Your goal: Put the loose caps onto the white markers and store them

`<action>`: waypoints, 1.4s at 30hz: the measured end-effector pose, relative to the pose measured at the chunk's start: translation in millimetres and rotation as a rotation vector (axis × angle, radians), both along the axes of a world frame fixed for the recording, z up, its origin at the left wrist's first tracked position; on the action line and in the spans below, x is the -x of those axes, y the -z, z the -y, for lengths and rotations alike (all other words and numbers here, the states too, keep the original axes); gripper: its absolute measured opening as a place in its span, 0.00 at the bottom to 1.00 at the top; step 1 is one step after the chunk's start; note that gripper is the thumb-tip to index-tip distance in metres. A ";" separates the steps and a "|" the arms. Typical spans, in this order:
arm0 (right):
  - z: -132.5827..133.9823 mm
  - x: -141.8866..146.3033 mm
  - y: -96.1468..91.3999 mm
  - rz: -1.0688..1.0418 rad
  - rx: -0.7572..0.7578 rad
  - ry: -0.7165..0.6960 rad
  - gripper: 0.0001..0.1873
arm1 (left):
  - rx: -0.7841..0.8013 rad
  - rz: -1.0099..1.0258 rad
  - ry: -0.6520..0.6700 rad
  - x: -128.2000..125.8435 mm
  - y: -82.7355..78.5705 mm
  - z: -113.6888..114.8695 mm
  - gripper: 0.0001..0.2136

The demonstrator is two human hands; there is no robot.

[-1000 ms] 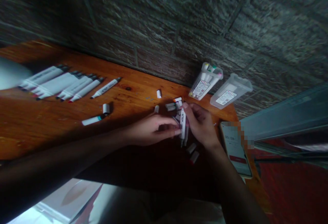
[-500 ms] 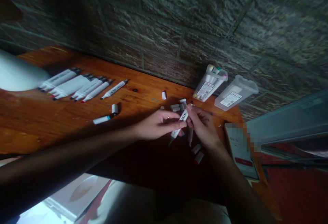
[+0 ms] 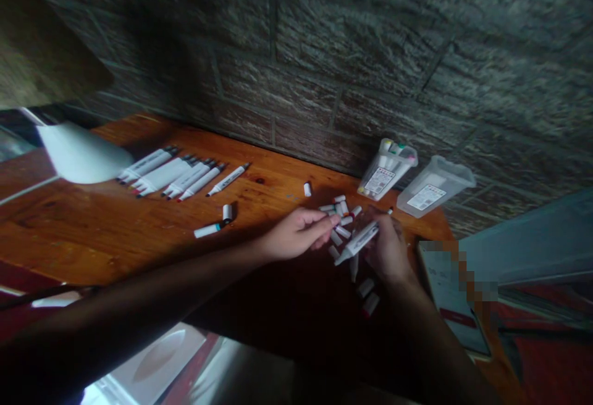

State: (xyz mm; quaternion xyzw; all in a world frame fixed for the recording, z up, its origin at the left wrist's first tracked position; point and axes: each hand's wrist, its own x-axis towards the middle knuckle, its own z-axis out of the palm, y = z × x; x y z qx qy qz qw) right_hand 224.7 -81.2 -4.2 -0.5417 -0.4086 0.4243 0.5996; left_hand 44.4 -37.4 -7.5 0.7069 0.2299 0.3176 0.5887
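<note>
My right hand (image 3: 389,247) grips a white marker (image 3: 359,241) that slants down to the left, with its tip bare. My left hand (image 3: 299,232) reaches toward a heap of loose marker caps (image 3: 340,212) on the wooden table (image 3: 92,232), its fingers pinched together at the pile; what they hold I cannot make out. More caps (image 3: 368,294) lie below the right hand.
A row of white markers (image 3: 176,176) lies at the left, beside a white object (image 3: 78,155). One uncapped marker (image 3: 208,229) and a cap (image 3: 227,212) lie apart. Two clear marker cases (image 3: 386,170) (image 3: 435,186) lean at the stone wall. A phone (image 3: 451,297) lies at the right.
My hands have come apart: the right keeps the marker and has turned it flatter, the left has let go and reached into the caps. The view has shifted left and up.
</note>
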 end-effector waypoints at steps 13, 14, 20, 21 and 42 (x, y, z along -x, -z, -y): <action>-3.4 5.4 -16.6 -0.575 -0.043 -0.100 0.24 | -0.322 0.016 -0.266 8.2 14.0 -20.4 0.16; -4.4 3.6 -16.2 -0.581 -0.050 -0.097 0.24 | -0.326 -0.004 -0.224 6.9 14.7 -18.8 0.15; -7.4 -1.8 -13.3 -0.472 -0.072 0.023 0.21 | -0.321 -0.038 -0.108 -1.6 10.7 -12.2 0.16; -7.5 -1.4 -11.3 -0.430 -0.067 0.046 0.21 | -0.318 -0.032 -0.103 -1.5 8.7 -11.8 0.16; 5.6 8.7 -10.6 0.323 -0.155 0.008 0.24 | 0.122 -0.093 0.241 5.3 -2.1 -4.7 0.16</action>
